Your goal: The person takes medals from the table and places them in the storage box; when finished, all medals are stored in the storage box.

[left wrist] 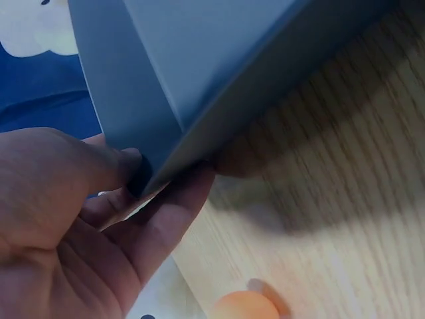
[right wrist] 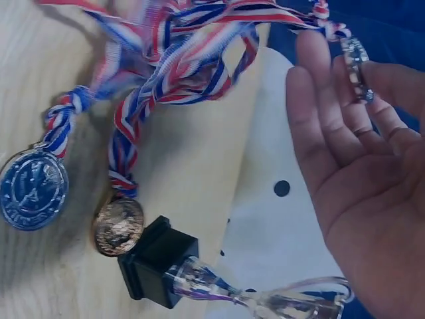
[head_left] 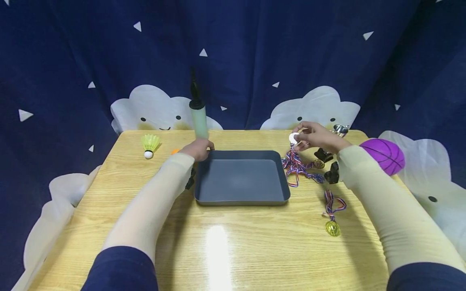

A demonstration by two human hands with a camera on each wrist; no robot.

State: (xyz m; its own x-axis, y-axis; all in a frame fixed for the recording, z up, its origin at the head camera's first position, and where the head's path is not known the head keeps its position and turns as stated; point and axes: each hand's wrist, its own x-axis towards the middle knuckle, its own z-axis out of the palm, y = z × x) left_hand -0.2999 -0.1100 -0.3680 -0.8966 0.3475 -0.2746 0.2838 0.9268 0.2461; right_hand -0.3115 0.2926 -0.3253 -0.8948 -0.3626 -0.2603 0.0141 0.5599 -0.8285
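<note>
My left hand (head_left: 198, 149) grips the far left corner of the dark grey tray (head_left: 242, 198), thumb on the inner wall and fingers under the rim in the left wrist view. At the table's back right, my right hand (head_left: 314, 136) pinches a round medal (right wrist: 356, 70), which looks white with glare in the head view. Its red, white and blue ribbon (head_left: 294, 161) runs down into a tangle of ribbons beside the tray. From that tangle extend a silver medal (right wrist: 34, 189) and a bronze medal (right wrist: 118, 226).
A gold medal (head_left: 332, 228) lies nearer the front. Trophies, one with a silver cup (head_left: 340, 130), and a purple basketball (head_left: 384, 155) stand right. Leftward are a yellow shuttlecock (head_left: 150, 143), an orange ball (left wrist: 246, 307), a pump (head_left: 199, 121) and a black object (head_left: 190, 180) partly behind the sleeve.
</note>
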